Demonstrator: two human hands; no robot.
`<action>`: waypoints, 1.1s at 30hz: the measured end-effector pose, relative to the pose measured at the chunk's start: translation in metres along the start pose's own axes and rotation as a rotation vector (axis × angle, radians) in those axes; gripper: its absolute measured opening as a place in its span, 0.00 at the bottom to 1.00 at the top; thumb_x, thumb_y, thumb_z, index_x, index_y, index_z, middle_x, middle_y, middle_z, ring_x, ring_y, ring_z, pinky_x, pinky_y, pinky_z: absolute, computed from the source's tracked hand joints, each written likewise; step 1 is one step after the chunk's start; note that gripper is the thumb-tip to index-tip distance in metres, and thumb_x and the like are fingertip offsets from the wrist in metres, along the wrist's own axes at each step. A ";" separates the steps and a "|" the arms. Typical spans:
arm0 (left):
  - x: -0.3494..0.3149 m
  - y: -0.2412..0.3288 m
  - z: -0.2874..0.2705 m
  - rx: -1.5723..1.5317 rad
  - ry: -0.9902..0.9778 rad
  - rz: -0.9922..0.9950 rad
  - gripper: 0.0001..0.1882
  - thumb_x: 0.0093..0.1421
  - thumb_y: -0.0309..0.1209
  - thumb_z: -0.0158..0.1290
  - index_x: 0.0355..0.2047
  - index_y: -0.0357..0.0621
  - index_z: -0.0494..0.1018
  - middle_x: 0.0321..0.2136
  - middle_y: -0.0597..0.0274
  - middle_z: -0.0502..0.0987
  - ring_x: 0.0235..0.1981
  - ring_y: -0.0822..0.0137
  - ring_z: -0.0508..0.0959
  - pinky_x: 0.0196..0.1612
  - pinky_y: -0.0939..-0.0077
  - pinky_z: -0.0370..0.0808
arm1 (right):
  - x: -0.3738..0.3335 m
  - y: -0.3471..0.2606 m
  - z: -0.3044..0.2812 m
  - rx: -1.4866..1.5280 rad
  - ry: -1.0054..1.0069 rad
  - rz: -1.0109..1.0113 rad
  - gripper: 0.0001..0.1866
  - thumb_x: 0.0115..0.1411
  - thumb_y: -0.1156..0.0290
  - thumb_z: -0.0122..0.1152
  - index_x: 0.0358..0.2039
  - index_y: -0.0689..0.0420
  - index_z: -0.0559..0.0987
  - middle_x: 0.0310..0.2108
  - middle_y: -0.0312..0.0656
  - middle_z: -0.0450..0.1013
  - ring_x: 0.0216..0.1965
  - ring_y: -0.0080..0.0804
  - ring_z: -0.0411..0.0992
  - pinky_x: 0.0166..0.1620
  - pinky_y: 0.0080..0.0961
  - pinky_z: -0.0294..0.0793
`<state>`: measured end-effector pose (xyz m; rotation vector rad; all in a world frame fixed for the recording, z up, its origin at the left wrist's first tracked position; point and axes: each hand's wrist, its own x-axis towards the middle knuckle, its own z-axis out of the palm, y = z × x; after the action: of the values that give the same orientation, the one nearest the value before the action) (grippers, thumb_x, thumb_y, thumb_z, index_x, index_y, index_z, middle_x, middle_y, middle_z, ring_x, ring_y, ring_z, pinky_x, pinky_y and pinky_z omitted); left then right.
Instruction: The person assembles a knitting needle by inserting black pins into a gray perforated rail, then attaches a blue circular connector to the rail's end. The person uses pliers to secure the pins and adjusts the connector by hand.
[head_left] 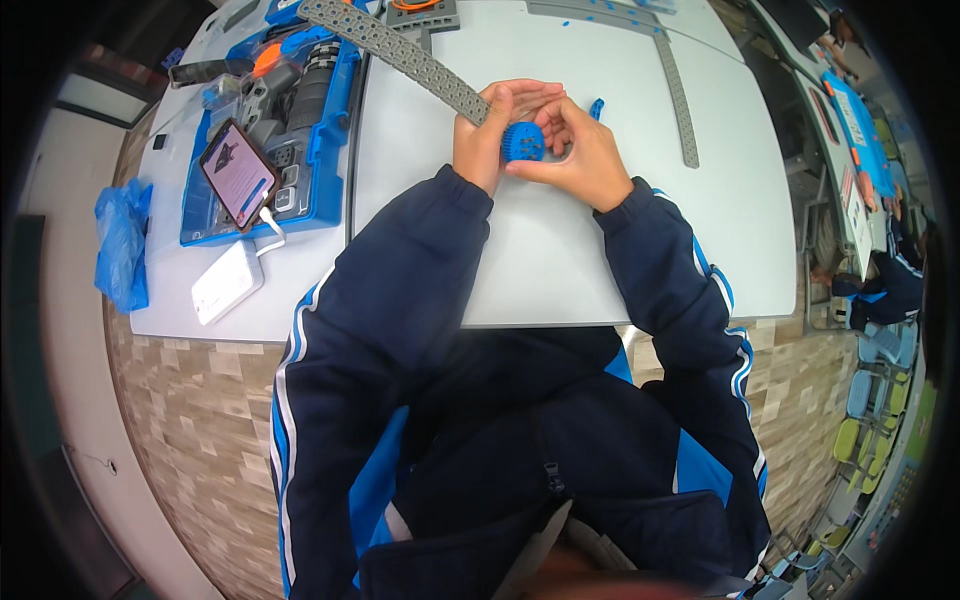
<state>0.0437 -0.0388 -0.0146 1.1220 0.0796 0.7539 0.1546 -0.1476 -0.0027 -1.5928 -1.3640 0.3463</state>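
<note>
A long grey perforated beam (410,62) slants from the upper left down into my left hand (478,150), which is closed around its near end. At that end sits a blue toothed gear (523,142) with small holes in its face. My right hand (592,168) curls about the gear from the right, its thumb at the lower edge and its fingers beyond it. Whether the gear is fixed to the beam is hidden by my hands. Just past my right fingers, a small blue connector piece (597,108) lies on the white table (540,260).
At the left, a blue parts box (330,205) holds grey parts, with a phone (240,175) leaning on it, cabled to a white power bank (228,282). A blue plastic bag (122,245) hangs at the table's edge. Another grey beam (677,100) lies right; a person (890,290) is farther right.
</note>
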 end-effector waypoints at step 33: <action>0.005 -0.009 -0.014 0.136 0.494 0.018 0.25 0.70 0.53 0.39 0.28 0.42 0.59 0.17 0.67 0.60 0.21 0.73 0.66 0.35 0.72 0.76 | -0.015 -0.008 0.006 -0.033 -0.122 -0.130 0.17 0.54 0.72 0.64 0.46 0.62 0.79 0.37 0.46 0.78 0.32 0.32 0.78 0.39 0.25 0.76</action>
<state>0.0462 -0.0268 -0.0269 1.0436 0.5444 1.0418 0.1406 -0.1591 -0.0049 -1.5212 -1.5662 0.3484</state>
